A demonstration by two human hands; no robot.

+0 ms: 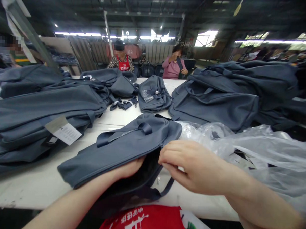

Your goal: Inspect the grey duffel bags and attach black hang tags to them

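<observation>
A dark blue-grey bag (121,148) lies on the white table in front of me, its long opening facing me and a strap loop on top. My left hand (134,167) reaches inside that opening; the fabric hides its fingers. At the right end of the opening, my right hand (188,163) pinches the bag's edge near the zipper, fingers curled together. What exactly lies between those fingertips is too small to tell. A dark strap hangs below the opening, between the bag and my right hand.
More dark bags (47,106) with paper tags (67,132) lie left, and a bag pile (219,104) stands right. Clear plastic bags (268,150) spread at right. A small bag (154,94) and straps (124,103) lie beyond. Two people sit across the white table (20,189).
</observation>
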